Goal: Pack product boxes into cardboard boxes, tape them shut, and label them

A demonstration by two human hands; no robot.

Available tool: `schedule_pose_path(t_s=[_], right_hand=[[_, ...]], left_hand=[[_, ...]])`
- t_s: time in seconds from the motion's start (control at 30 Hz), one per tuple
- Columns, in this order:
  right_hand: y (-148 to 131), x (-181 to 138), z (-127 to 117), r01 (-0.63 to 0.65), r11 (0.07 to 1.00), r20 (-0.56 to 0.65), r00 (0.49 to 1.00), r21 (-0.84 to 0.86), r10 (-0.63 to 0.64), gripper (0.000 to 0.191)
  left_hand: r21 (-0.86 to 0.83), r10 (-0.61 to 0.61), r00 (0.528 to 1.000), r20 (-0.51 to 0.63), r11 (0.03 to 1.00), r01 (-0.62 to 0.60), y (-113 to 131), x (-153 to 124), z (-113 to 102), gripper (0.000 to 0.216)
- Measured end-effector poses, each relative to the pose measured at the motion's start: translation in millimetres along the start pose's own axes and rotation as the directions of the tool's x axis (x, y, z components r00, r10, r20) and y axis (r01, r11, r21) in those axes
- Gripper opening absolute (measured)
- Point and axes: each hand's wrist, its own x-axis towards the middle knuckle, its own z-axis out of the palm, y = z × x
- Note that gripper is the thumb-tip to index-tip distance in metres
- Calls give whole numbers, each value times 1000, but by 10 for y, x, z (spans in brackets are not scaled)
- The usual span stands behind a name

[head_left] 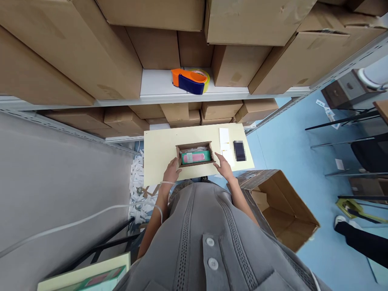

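A small open cardboard box (179, 161) lies on the cream tabletop in front of me. Inside it sits a green packet with a pink panel (194, 157) and a white label, with clear plastic wrapping behind it. My left hand (172, 171) is at the box's front left corner, thumb and fingers apart; whether it touches the cardboard I cannot tell. On the other side, my right hand (224, 166) is spread beside the box's right end, its thumb near the front corner. Neither hand is closed round anything.
White papers (224, 139) and a dark blurred rectangle (239, 151) lie right on the table (157, 141). An orange and blue tape dispenser (189, 81) rests on the shelf among cartons. A large open carton (285, 210) stands at lower right. A person's leg (363, 242) shows far right.
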Motion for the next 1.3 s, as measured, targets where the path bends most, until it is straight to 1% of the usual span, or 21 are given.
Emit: schedule_pose_path(t_s=[0.13,0.27,0.33,0.47,0.53,0.7,0.87,1.03,1.1,1.2,1.3], right_hand=[[99,-77,-22,-85,996,-10,996,-7,84,62],[137,-109,-10,-108,994,-2,994,0,108,62],[140,-107,-3,-104,995,11,994,4,104,62],[136,-88,-19,-104,995,38,994,-8,104,64],[132,-83,-41,-88,996,42,995,-17,89,63],[114,-66,-81,-29,999,50,998,-33,30,59],[94,-25,-77,-15,999,43,999,-44,17,54],[72,-2,-75,-2,998,55,998,-63,5,53],[38,16,-56,-13,995,89,996,-96,21,52],[-44,75,-8,-56,982,154,985,-178,84,49],[-104,165,33,-112,970,168,974,-213,150,46]], left_hand=[[-19,4,1000,-17,1000,-4,-69,-56,-40,61],[-34,22,1000,10,999,-21,-49,-21,-42,60],[-14,-12,998,57,1000,13,-12,17,-26,63],[63,-144,978,150,989,135,87,95,-1,70],[105,-166,970,179,983,149,137,126,-9,69],[205,-145,965,218,974,100,201,165,-58,63],[220,-130,964,231,972,79,184,186,-90,60],[231,-115,964,238,971,58,163,238,-104,58],[232,-110,964,242,971,52,150,267,-110,59],[241,-106,959,263,970,41,122,313,-130,59],[227,-94,955,282,973,28,89,354,-141,59]])
